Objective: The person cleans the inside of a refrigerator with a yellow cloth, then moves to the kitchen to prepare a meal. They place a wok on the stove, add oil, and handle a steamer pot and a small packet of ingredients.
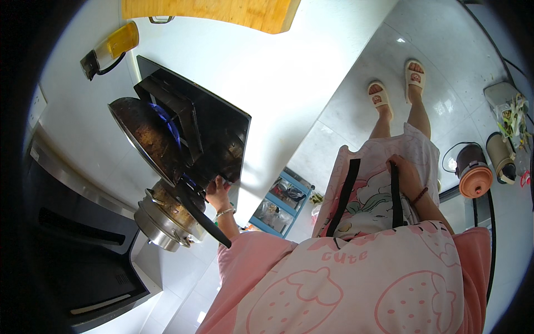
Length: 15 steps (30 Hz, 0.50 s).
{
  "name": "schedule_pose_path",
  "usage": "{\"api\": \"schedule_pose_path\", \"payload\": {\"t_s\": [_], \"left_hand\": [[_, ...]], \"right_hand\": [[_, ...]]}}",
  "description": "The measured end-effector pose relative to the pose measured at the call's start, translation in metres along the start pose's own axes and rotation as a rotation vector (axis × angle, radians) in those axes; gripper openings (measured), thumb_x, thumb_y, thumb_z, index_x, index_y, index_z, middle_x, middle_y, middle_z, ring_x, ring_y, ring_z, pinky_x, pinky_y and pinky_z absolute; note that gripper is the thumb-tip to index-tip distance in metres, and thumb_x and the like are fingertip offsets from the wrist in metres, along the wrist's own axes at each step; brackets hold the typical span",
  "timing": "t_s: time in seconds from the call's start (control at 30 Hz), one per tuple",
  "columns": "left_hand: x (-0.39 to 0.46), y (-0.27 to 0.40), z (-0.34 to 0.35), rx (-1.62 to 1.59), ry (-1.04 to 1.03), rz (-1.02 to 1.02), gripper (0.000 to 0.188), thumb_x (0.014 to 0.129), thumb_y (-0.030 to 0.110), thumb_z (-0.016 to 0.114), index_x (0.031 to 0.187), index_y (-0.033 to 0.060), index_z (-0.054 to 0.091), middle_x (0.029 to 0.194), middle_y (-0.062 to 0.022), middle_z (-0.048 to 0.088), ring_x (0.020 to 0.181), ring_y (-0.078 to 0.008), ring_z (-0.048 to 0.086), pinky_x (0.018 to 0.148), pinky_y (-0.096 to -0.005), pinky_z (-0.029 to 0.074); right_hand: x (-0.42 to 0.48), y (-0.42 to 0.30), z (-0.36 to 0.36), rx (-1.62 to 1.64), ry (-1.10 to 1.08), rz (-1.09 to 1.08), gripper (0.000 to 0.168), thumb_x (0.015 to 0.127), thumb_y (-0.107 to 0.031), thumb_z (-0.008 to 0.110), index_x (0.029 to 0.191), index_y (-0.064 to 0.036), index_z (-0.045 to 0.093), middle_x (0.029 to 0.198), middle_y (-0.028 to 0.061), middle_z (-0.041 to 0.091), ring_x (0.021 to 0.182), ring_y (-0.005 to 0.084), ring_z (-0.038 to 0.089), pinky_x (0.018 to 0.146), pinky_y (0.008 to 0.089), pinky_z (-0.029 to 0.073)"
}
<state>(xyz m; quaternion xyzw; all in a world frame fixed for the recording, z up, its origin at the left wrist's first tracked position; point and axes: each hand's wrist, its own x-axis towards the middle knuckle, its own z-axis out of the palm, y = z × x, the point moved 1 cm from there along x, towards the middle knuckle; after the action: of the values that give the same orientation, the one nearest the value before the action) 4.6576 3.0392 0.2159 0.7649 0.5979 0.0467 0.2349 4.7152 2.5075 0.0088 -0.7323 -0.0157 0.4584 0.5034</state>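
My left hand point(219, 194) reaches to the front edge of the black gas cooktop point(217, 112), its fingers closed around a control knob that they mostly hide. Beside it stands a dark wok point(146, 133) with a long black handle, over a burner with a blue flame. A stainless steel pot point(162, 219) with side handles sits close to the wok handle, over another burner with some blue flame. At my lap, my right hand point(404, 175) grips a black strap point(395, 200) on the printed cloth apron point(371, 192).
A wooden board point(217, 12) and an oil bottle point(112, 46) are on the white counter point(283, 75). The black range hood point(83, 250) is at lower left. A blue rack point(279, 204) stands below the counter. An orange-lidded pot point(475, 181) and vegetables point(515, 121) are at right.
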Motion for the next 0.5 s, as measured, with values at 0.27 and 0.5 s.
{"api": "schedule_pose_path", "payload": {"t_s": [0.27, 0.5], "left_hand": [[-0.001, 0.000, 0.002, -0.043, 0.017, 0.027, 0.019, 0.088, 0.015, 0.064, 0.095, -0.0030, 0.065, 0.080, -0.0074, 0.065, 0.058, -0.0129, 0.061, 0.049, -0.0242, 0.054], [0.002, -0.004, 0.000, -0.034, -0.003, 0.015, 0.019, 0.088, 0.014, 0.064, 0.097, -0.0025, 0.065, 0.080, -0.0073, 0.065, 0.057, -0.0119, 0.060, 0.049, -0.0228, 0.052]], "right_hand": [[-0.001, 0.001, 0.001, 0.000, 0.034, -0.011, 0.006, 0.083, -0.005, 0.054, 0.089, -0.003, 0.054, 0.080, 0.0188, 0.059, 0.075, 0.0391, 0.058, 0.066, 0.0408, 0.044], [-0.001, -0.007, -0.006, -0.026, -0.017, 0.020, 0.017, 0.079, 0.003, 0.052, 0.095, -0.004, 0.053, 0.084, 0.0202, 0.060, 0.078, 0.0427, 0.058, 0.066, 0.0432, 0.045]]}}
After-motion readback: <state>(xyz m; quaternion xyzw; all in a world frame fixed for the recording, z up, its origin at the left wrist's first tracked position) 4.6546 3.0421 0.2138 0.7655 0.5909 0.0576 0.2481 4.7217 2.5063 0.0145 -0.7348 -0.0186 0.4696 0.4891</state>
